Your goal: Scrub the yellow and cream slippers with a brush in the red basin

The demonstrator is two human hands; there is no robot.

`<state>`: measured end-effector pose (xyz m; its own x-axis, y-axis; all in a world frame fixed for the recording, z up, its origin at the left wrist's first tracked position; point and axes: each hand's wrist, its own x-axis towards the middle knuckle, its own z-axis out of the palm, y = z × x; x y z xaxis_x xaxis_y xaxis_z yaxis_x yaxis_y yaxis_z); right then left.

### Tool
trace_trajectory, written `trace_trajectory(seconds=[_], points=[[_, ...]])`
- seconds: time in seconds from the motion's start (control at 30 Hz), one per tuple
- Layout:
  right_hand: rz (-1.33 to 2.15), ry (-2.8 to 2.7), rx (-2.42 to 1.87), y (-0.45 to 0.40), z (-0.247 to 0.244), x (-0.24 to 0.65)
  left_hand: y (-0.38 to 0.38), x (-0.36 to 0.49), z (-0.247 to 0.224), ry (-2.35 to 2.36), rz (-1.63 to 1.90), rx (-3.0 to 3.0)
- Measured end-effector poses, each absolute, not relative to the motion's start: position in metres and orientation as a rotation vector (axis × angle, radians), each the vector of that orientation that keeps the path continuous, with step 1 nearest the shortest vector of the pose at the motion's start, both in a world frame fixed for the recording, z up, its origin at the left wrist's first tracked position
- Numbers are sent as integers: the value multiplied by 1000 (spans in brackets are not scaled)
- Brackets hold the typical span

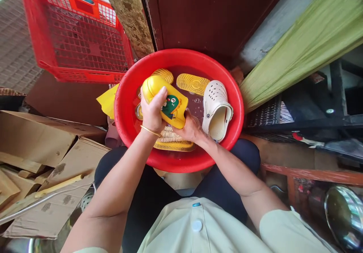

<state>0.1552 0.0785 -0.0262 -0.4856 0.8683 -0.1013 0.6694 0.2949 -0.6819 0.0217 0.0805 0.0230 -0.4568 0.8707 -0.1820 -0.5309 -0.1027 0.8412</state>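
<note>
Over a red basin (181, 164) of water, my left hand (153, 111) wraps round a yellow boot (178, 90) that has a green cartoon figure on its side. My right hand (191, 126) grips the boot's lower right end, its fingers partly hidden beneath. A white clog with holes (217, 94) leans on the basin's right side. Yellow soles (193, 83) show in the water behind the boot. Below my hands lies another yellow sole (176, 145) with a pale woven or bristled thing (171, 135) above it, partly covered.
A red plastic crate (90, 52) stands at the back left, a yellow cloth or bag (109, 101) beside the basin. Cardboard (70, 173) and wood pieces (21, 162) lie left. Green fabric (297, 45) hangs right, above a dark rack (312, 120). A dark red panel (207, 14) stands behind.
</note>
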Motion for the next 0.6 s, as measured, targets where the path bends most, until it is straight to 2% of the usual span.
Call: trace_trajectory(seconds=[0.23,0.6], points=[[1017,-2426,-1397,79,-10,161,80,17,22,1114,1757,571],[929,-2443,-1327,88,-15,163,81,7,8,1095,1706,608]])
